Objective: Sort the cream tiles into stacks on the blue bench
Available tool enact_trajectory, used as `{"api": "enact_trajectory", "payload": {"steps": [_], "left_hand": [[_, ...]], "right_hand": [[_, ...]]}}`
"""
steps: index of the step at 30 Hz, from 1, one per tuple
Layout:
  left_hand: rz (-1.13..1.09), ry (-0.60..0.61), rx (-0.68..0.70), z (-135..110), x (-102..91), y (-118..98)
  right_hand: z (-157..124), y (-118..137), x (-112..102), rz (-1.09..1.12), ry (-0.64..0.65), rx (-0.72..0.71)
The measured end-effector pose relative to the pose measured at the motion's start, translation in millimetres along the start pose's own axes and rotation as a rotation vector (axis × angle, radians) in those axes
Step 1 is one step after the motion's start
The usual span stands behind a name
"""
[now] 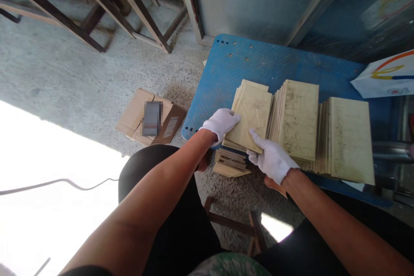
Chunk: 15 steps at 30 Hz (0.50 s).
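Both your gloved hands, left hand (pixel 221 123) and right hand (pixel 271 158), grip one board stack (pixel 252 114) mid-frame; two more stacks (pixel 297 116) lie right, a fourth below.

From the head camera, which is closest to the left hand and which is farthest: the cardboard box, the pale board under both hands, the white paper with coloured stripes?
1. Pale board: the left hand rests on its left edge, on the blue table.
2. Cardboard box: on the floor, to the left.
3. White paper with coloured stripes: far right of the table.
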<state>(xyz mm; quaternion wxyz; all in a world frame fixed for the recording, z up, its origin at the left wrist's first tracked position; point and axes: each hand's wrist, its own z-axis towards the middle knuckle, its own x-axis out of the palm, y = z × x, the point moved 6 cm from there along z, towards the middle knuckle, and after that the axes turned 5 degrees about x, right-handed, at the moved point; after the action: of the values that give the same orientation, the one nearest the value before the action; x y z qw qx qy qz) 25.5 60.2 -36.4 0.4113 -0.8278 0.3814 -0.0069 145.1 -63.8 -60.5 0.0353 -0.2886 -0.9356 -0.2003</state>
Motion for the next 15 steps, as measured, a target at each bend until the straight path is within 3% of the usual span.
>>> {"api": "enact_trajectory", "payload": {"steps": [4, 10, 15], "left_hand": [[-0.308, 0.007, -0.044, -9, -0.4, -6], [-0.217, -0.042, 0.022, -17, -21.4, -22], [-0.599, 0.047, 0.077, -17, -25.7, -24]], "right_hand": [[-9, 11, 13, 0.034, 0.172, -0.035], [-28, 2, 21, -0.032, 0.272, -0.075], [-41, -10, 30, -0.2, 0.385, -0.148]]}}
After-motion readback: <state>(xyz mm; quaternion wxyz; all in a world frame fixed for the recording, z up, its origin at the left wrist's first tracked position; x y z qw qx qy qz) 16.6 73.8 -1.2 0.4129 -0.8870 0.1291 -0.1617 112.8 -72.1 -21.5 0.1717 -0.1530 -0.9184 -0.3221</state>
